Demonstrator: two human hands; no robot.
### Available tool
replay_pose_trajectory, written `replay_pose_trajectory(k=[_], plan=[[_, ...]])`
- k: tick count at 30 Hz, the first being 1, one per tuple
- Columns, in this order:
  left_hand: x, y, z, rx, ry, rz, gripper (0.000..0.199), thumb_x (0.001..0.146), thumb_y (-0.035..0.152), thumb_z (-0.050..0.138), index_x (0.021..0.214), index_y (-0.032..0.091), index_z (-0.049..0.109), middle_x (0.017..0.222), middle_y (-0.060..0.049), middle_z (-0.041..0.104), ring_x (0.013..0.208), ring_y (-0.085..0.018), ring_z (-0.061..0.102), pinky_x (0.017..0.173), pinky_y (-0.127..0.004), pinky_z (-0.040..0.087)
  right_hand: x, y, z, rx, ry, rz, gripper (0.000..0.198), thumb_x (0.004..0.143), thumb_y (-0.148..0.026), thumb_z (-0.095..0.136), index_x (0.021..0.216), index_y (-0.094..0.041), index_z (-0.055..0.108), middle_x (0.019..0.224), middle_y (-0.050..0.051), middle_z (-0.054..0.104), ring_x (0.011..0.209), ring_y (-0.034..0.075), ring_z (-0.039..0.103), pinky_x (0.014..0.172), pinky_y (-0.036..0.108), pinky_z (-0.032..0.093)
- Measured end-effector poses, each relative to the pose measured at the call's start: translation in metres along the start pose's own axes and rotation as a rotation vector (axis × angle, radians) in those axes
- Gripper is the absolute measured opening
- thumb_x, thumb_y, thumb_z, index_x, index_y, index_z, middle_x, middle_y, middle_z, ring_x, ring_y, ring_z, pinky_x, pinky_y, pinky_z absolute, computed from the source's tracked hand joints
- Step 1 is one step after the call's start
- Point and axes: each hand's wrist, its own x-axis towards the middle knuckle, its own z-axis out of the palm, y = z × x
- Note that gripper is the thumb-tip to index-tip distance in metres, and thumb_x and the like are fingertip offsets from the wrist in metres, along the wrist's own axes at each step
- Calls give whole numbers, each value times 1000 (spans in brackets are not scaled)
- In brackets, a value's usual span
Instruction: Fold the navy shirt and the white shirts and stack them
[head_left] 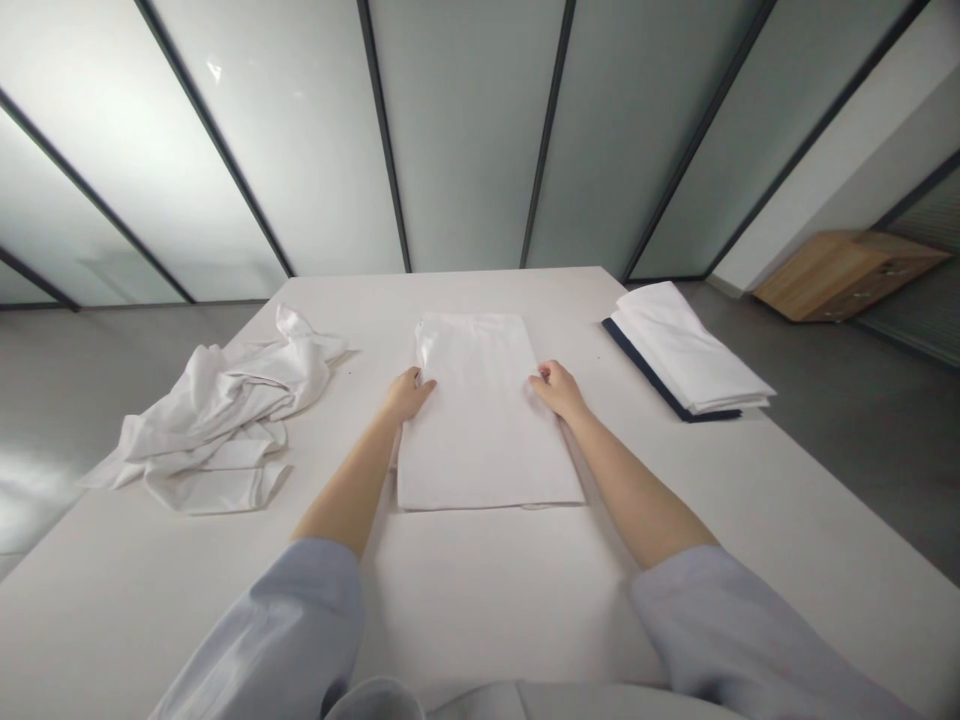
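A folded white garment or cloth (480,420) lies flat in front of me, its near edge straight and its far end slightly wrinkled. My left hand (409,393) grips its left edge, thumb on top and fingers curled at the side. At the opposite edge, my right hand (556,388) pinches the cloth between thumb and curled fingers. Parts of the fingers on both hands are hidden by the cloth and the hands themselves.
A crumpled white cloth (225,410) lies at the left edge of the white table (495,610). On the right, folded white cloths (686,350) rest on a dark navy piece (652,378). A wooden cabinet (832,272) stands beyond, and frosted glass panels (465,130) line the back.
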Motion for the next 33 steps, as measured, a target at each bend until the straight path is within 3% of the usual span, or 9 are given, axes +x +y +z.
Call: replay_pose_trajectory(k=[5,9,11,13,15,18,24,28,33], plan=[[7,-3,12,-669,-45,-140,76,82,36,68,144,18,29,122,-16,63,90,-21,68,78,-36,55,3,-8,-6,256,-114,192,46,74,-27,66,118,-18,57,97,7,70,85,21,66,81,31,50],[11,-5,15,-878,22,-133,95,82,27,65,154,26,3,130,-14,60,94,-20,68,80,-36,55,2,-13,-7,592,-259,318,64,75,-24,64,136,-15,46,113,12,68,88,21,68,79,33,54],[11,-7,12,-922,-1,-79,90,82,22,62,154,27,8,125,-10,64,91,-18,69,80,-34,55,0,-15,-6,683,-292,279,71,74,-20,63,141,-18,42,121,10,66,93,21,67,84,34,53],[9,-9,7,-932,-72,-46,77,80,21,60,150,24,28,111,-6,70,82,-16,69,75,-30,55,-2,-15,-7,725,-320,232,70,72,-16,61,140,-21,45,124,8,65,96,20,66,89,35,51],[4,-11,1,-926,-163,-59,63,78,22,59,139,20,47,93,-4,72,71,-15,67,68,-27,54,-5,-16,-11,739,-349,217,64,71,-15,59,135,-21,52,123,7,66,95,19,66,90,36,51],[-6,-14,-12,-964,-265,-82,55,72,22,63,126,19,59,81,-1,71,66,-14,66,63,-25,54,-11,-15,-21,811,-439,206,63,70,-14,59,132,-23,54,121,5,66,92,19,66,88,35,52],[-20,-15,-34,-947,-481,-92,72,60,20,79,128,17,57,78,-2,71,63,-14,66,61,-25,53,-14,-6,-35,915,-691,181,68,66,-12,64,133,-22,54,109,5,71,86,18,67,83,33,54],[-19,-18,-33,-922,-485,-100,76,58,19,81,129,15,56,83,-4,71,69,-15,67,67,-28,54,-12,-4,-32,906,-667,182,66,65,-11,64,130,-20,56,101,5,72,80,17,67,78,32,55],[-16,-20,-33,-833,-457,-49,70,59,25,81,125,14,59,89,-5,71,76,-17,67,72,-30,54,-11,-9,-31,734,-607,128,65,66,-9,59,130,-18,58,100,4,73,84,17,67,83,33,54]])
